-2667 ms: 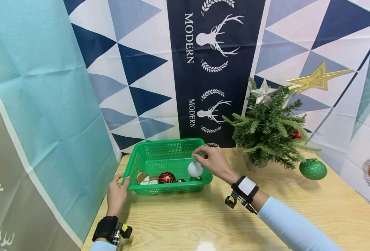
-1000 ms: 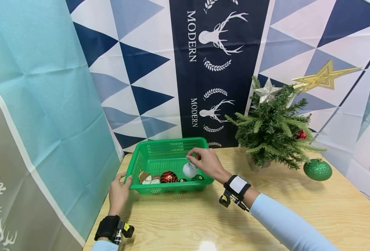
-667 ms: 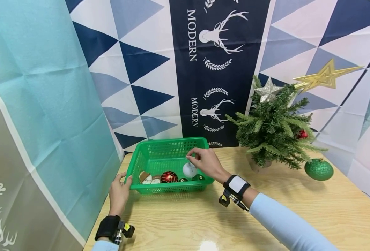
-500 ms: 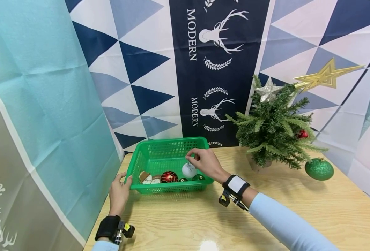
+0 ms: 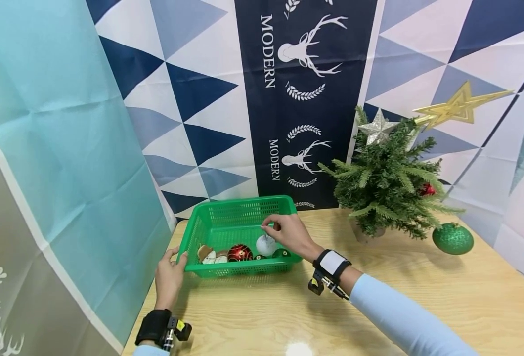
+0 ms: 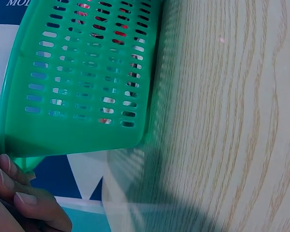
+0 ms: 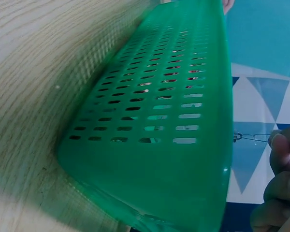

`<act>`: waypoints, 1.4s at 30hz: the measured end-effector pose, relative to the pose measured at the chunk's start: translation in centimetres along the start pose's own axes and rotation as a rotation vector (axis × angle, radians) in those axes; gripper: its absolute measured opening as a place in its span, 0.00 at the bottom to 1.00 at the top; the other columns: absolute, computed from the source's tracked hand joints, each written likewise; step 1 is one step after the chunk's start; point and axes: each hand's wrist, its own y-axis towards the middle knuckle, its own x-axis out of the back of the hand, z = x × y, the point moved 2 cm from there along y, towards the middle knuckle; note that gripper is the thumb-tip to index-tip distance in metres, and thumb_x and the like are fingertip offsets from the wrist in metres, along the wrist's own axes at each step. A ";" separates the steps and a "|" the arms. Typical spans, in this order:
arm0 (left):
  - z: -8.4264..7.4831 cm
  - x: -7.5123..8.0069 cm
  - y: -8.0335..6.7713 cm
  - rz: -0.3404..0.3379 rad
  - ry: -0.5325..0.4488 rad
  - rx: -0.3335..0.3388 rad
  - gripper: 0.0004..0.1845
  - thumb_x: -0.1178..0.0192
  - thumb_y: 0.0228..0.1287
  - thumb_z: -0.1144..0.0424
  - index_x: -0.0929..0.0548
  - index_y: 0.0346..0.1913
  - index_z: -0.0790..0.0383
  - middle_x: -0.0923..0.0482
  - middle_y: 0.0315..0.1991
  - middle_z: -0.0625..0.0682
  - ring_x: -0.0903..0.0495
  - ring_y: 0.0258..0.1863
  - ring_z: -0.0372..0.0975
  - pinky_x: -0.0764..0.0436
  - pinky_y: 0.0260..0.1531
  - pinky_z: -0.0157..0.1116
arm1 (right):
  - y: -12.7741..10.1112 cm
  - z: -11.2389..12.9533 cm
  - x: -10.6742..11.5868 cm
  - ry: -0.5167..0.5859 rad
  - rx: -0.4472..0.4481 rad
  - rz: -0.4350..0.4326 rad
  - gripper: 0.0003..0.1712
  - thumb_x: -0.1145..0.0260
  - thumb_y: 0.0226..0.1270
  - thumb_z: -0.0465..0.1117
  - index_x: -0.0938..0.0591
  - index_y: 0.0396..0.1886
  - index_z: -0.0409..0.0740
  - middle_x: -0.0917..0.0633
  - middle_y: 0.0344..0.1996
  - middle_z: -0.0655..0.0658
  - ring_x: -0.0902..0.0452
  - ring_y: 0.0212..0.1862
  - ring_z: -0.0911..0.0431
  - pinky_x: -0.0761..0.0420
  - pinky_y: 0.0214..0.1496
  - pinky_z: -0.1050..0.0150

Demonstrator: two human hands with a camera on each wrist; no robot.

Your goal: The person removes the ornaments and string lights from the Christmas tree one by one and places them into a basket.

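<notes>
**Hand and ornament positions at the green basket**

The right hand point(image 5: 288, 232) pinches the thin hanging loop of a round white glitter ornament ball point(image 5: 265, 245) between thumb and forefinger. The ball hangs just below the fingertips, inside the green perforated plastic basket point(image 5: 240, 206), near its 4 o'clock corner. In the right wrist view the loop wire runs to the fingertips point(image 7: 279, 142) beside the basket's outer wall.

The left hand point(image 5: 169, 269) grips the basket's near corner at 8 o'clock, fingers curled over the rim; the left wrist view shows the fingertips point(image 6: 20, 195) against the corner.

Inside the basket, along the near wall, lie a glossy red ornament ball point(image 5: 239, 252) and a small brown-and-white figure ornament point(image 5: 206, 255), both at 9 o'clock from the white ball.

The basket stands on a light wooden table point(image 5: 377, 296). At 3 o'clock from the basket stands a small artificial green fir tree point(image 5: 384, 180) carrying a silver star point(image 5: 376, 127), a gold star point(image 5: 459, 105) and a green glitter ball point(image 5: 452, 239).
</notes>
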 end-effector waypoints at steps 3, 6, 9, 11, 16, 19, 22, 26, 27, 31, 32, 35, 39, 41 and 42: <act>-0.1 0.0 0.1 -0.001 0.000 -0.012 0.26 0.47 0.82 0.52 0.30 0.74 0.58 0.33 0.21 0.51 0.41 0.20 0.42 0.39 0.23 0.41 | -0.1 -0.1 -0.1 -0.003 0.002 -0.006 0.04 0.28 0.71 0.41 0.09 0.39 0.47 0.24 0.15 0.59 0.34 0.16 0.64 0.37 0.20 0.69; -0.3 0.1 0.3 -0.010 0.004 -0.018 0.25 0.47 0.82 0.51 0.30 0.74 0.57 0.38 0.19 0.48 0.45 0.17 0.41 0.40 0.20 0.40 | -0.1 -0.3 -0.2 -0.007 0.001 -0.010 0.03 0.27 0.71 0.41 0.09 0.38 0.47 0.24 0.15 0.60 0.34 0.16 0.63 0.37 0.20 0.69; -0.4 0.2 0.3 -0.010 0.005 -0.015 0.25 0.46 0.82 0.52 0.29 0.74 0.58 0.42 0.17 0.48 0.46 0.16 0.40 0.41 0.19 0.40 | -0.1 -0.4 -0.3 -0.012 -0.004 -0.007 0.03 0.27 0.71 0.42 0.09 0.38 0.48 0.24 0.15 0.60 0.33 0.16 0.63 0.37 0.20 0.69; -0.4 0.3 0.3 -0.005 0.004 -0.013 0.25 0.46 0.82 0.52 0.30 0.74 0.58 0.43 0.17 0.48 0.46 0.16 0.40 0.41 0.18 0.40 | -0.1 -0.4 -0.3 -0.013 -0.007 -0.004 0.03 0.27 0.71 0.42 0.09 0.38 0.48 0.23 0.15 0.60 0.33 0.16 0.63 0.37 0.21 0.68; -0.2 0.2 0.3 -0.005 0.000 -0.018 0.25 0.46 0.81 0.52 0.29 0.74 0.58 0.42 0.17 0.48 0.46 0.16 0.40 0.41 0.19 0.39 | 0.0 -0.5 -0.6 -0.015 -0.010 0.006 0.03 0.27 0.71 0.42 0.09 0.38 0.49 0.20 0.18 0.59 0.31 0.17 0.65 0.35 0.20 0.69; -0.3 0.1 0.3 -0.022 -0.009 -0.036 0.26 0.46 0.81 0.51 0.29 0.74 0.60 0.42 0.17 0.48 0.46 0.17 0.40 0.41 0.19 0.40 | 0.0 -0.6 -0.7 -0.013 0.004 -0.002 0.04 0.27 0.71 0.42 0.09 0.38 0.48 0.18 0.20 0.57 0.31 0.16 0.65 0.35 0.20 0.69; -0.3 -0.1 0.2 -0.049 -0.033 -0.059 0.27 0.45 0.80 0.49 0.28 0.72 0.61 0.41 0.16 0.49 0.47 0.16 0.40 0.39 0.17 0.45 | 0.1 -0.6 -0.7 -0.006 0.015 -0.008 0.04 0.27 0.70 0.42 0.09 0.38 0.48 0.17 0.20 0.56 0.31 0.16 0.65 0.34 0.19 0.69; -0.1 -0.4 0.2 -0.061 -0.057 -0.074 0.30 0.46 0.79 0.44 0.27 0.72 0.61 0.40 0.16 0.50 0.47 0.17 0.40 0.39 0.16 0.48 | -0.2 -0.9 -0.9 -0.013 0.004 0.010 0.03 0.27 0.70 0.42 0.09 0.37 0.48 0.19 0.19 0.57 0.30 0.16 0.66 0.31 0.19 0.69; 0.1 -0.5 0.3 -0.066 -0.053 -0.080 0.30 0.46 0.79 0.43 0.26 0.71 0.61 0.41 0.16 0.49 0.47 0.16 0.42 0.39 0.15 0.46 | -0.2 -1.0 -0.9 -0.018 -0.001 0.016 0.03 0.27 0.70 0.41 0.09 0.37 0.48 0.19 0.19 0.57 0.30 0.17 0.66 0.30 0.20 0.69; 3.6 -1.9 2.6 -0.081 -0.002 -0.063 0.31 0.50 0.78 0.37 0.27 0.73 0.51 0.42 0.17 0.49 0.46 0.16 0.44 0.39 0.16 0.44 | -0.6 -1.6 -1.2 -0.046 -0.026 0.050 0.02 0.26 0.69 0.40 0.09 0.37 0.48 0.19 0.20 0.57 0.29 0.20 0.65 0.28 0.22 0.68; 4.6 -2.3 3.2 -0.092 0.022 -0.064 0.32 0.51 0.77 0.35 0.27 0.73 0.48 0.42 0.17 0.48 0.46 0.16 0.43 0.39 0.15 0.43 | -0.6 -1.7 -1.3 -0.055 -0.033 0.062 0.02 0.26 0.69 0.41 0.09 0.37 0.49 0.20 0.20 0.57 0.29 0.21 0.65 0.28 0.23 0.68; 5.5 -2.6 3.8 -0.088 0.023 -0.084 0.32 0.52 0.76 0.34 0.28 0.74 0.48 0.43 0.17 0.49 0.46 0.15 0.42 0.42 0.16 0.42 | -0.9 -1.9 -1.5 -0.077 -0.043 0.091 0.03 0.26 0.70 0.42 0.09 0.36 0.49 0.20 0.20 0.57 0.29 0.21 0.65 0.29 0.23 0.68; 1.6 -1.1 1.3 -0.052 -0.063 -0.089 0.31 0.46 0.79 0.42 0.27 0.72 0.59 0.43 0.16 0.49 0.45 0.14 0.47 0.42 0.15 0.44 | -1.1 -1.8 -1.5 -0.138 -0.035 0.107 0.03 0.25 0.67 0.42 0.10 0.34 0.50 0.20 0.19 0.57 0.30 0.20 0.65 0.31 0.22 0.68; 0.9 -0.8 0.9 -0.052 -0.071 -0.079 0.31 0.46 0.79 0.42 0.27 0.72 0.59 0.43 0.16 0.48 0.44 0.15 0.49 0.41 0.15 0.45 | -1.1 -1.6 -1.6 -0.183 -0.029 0.116 0.02 0.24 0.66 0.42 0.10 0.33 0.50 0.20 0.18 0.57 0.31 0.20 0.64 0.32 0.22 0.66; 0.7 -0.7 0.7 -0.050 -0.069 -0.079 0.31 0.46 0.79 0.42 0.27 0.72 0.60 0.43 0.16 0.48 0.44 0.15 0.50 0.41 0.15 0.45 | -1.1 -1.6 -1.6 -0.207 -0.026 0.120 0.03 0.24 0.66 0.42 0.10 0.33 0.50 0.21 0.18 0.57 0.31 0.19 0.64 0.32 0.21 0.66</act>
